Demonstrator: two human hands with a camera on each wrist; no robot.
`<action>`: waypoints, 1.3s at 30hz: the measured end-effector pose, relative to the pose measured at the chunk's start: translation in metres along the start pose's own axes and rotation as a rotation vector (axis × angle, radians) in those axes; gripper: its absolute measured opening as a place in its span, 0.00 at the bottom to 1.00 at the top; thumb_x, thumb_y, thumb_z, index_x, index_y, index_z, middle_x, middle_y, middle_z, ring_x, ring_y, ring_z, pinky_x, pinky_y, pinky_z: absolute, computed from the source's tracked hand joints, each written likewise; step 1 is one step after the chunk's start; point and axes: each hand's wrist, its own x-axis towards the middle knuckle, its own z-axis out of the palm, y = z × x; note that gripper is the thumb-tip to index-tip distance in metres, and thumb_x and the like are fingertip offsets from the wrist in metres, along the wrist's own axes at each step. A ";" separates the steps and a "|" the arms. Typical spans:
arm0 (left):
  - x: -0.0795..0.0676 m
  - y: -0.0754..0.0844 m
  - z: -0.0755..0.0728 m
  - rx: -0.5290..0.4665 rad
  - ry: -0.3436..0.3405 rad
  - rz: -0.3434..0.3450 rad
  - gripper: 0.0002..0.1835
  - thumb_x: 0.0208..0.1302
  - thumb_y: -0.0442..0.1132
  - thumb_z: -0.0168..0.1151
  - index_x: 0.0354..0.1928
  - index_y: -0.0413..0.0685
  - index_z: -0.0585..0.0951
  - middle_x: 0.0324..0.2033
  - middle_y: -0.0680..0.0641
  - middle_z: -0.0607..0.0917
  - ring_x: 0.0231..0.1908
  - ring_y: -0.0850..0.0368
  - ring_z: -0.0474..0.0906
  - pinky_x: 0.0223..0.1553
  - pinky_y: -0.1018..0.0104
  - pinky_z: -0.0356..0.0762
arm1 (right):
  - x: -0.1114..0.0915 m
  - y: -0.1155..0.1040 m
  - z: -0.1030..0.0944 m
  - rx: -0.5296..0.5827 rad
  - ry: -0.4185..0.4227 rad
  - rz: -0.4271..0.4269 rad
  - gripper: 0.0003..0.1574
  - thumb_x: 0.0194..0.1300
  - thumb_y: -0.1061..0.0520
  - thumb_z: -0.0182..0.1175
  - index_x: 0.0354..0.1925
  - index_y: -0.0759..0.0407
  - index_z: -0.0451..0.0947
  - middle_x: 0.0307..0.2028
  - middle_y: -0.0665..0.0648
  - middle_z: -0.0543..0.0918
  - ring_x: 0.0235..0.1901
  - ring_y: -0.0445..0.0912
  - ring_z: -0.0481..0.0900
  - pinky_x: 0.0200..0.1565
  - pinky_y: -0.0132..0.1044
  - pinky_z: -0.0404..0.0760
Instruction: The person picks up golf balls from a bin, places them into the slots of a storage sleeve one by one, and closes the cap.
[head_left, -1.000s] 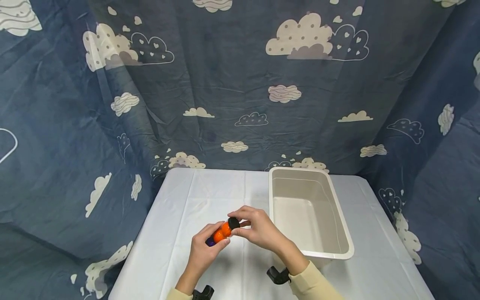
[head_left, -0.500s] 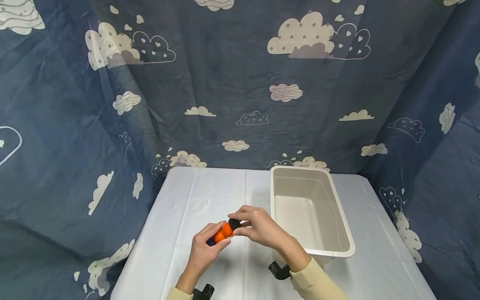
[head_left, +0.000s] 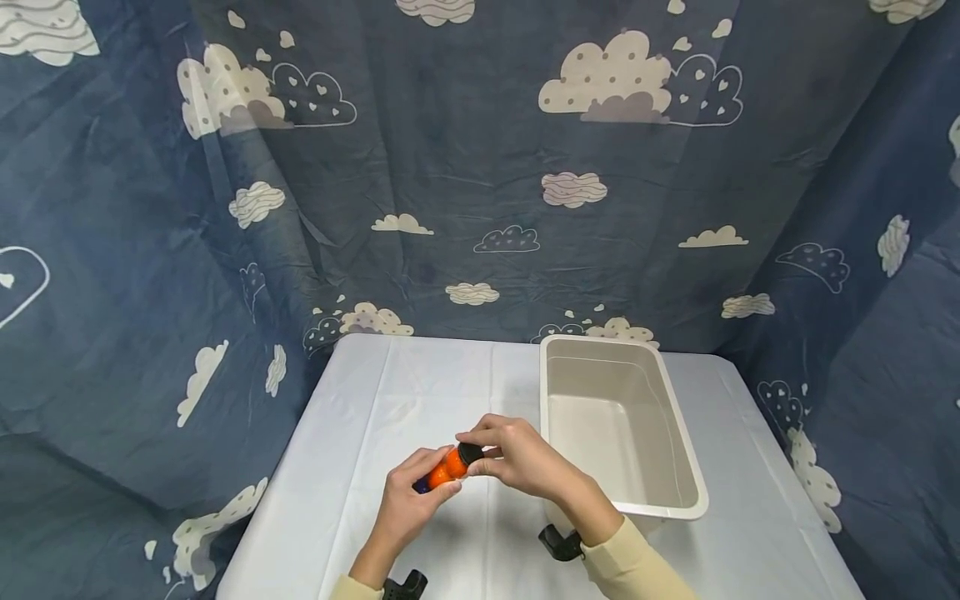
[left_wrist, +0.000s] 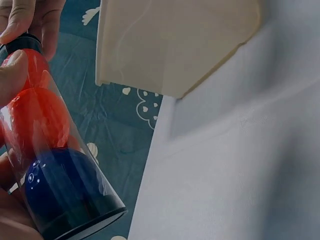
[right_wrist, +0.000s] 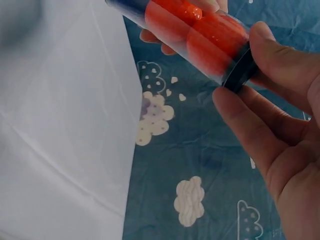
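A clear plastic tube point(left_wrist: 75, 150) holds two orange balls and one dark blue ball point(left_wrist: 60, 180), one behind another. My left hand point(head_left: 405, 504) grips the tube around its side, above the white cloth in the head view. At the tube's upper right end, the fingers and thumb of my right hand point(head_left: 521, 457) pinch its black lid point(right_wrist: 241, 70). The lid sits on the tube, close against an orange ball. Tilted, the tube has its blue-ball end toward the left hand's palm. In the left wrist view, a dark rim point(left_wrist: 90, 226) edges that other end.
A beige plastic bin point(head_left: 550, 417) stands on the white-covered table point(head_left: 420, 383), just right of my hands. Its near edge lies behind the right forearm. Dark blue cloud-print fabric point(head_left: 450, 167) hangs around the back and sides. Black wrist cameras point(head_left: 561, 543) sit at both wrists.
Both hands keep their hold on the tube and its lid with hardly any movement. The head view has shifted very slightly.
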 end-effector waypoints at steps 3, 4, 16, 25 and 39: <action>0.001 0.001 0.001 -0.023 -0.001 0.001 0.26 0.55 0.36 0.78 0.58 0.52 0.84 0.45 0.56 0.84 0.41 0.55 0.82 0.40 0.61 0.84 | 0.002 0.001 0.001 -0.025 0.011 -0.008 0.30 0.58 0.51 0.74 0.58 0.55 0.83 0.42 0.45 0.83 0.36 0.36 0.80 0.36 0.28 0.80; 0.001 0.001 0.001 -0.033 -0.003 -0.001 0.26 0.55 0.35 0.78 0.58 0.52 0.84 0.45 0.55 0.84 0.41 0.55 0.82 0.40 0.61 0.84 | 0.002 0.002 0.001 -0.034 0.014 -0.012 0.30 0.57 0.50 0.74 0.58 0.55 0.83 0.42 0.45 0.83 0.35 0.35 0.79 0.36 0.28 0.80; -0.004 -0.004 0.011 0.000 0.010 -0.005 0.27 0.57 0.36 0.76 0.60 0.53 0.82 0.46 0.54 0.84 0.42 0.56 0.82 0.41 0.63 0.84 | 0.003 0.006 -0.003 -0.004 0.000 0.007 0.30 0.55 0.49 0.76 0.56 0.53 0.85 0.41 0.45 0.85 0.37 0.36 0.81 0.36 0.28 0.80; 0.011 0.000 0.010 0.034 0.043 -0.044 0.31 0.59 0.44 0.75 0.65 0.56 0.78 0.50 0.57 0.83 0.46 0.58 0.82 0.49 0.58 0.82 | -0.001 0.007 -0.012 0.102 0.075 0.054 0.31 0.63 0.46 0.71 0.64 0.39 0.78 0.56 0.43 0.82 0.54 0.42 0.80 0.49 0.38 0.83; 0.037 0.015 -0.001 0.010 0.098 -0.037 0.29 0.57 0.26 0.73 0.61 0.41 0.77 0.50 0.44 0.83 0.49 0.48 0.83 0.53 0.43 0.78 | -0.036 0.015 -0.061 -0.207 0.200 0.049 0.31 0.65 0.44 0.70 0.65 0.41 0.77 0.60 0.43 0.77 0.60 0.42 0.75 0.57 0.48 0.77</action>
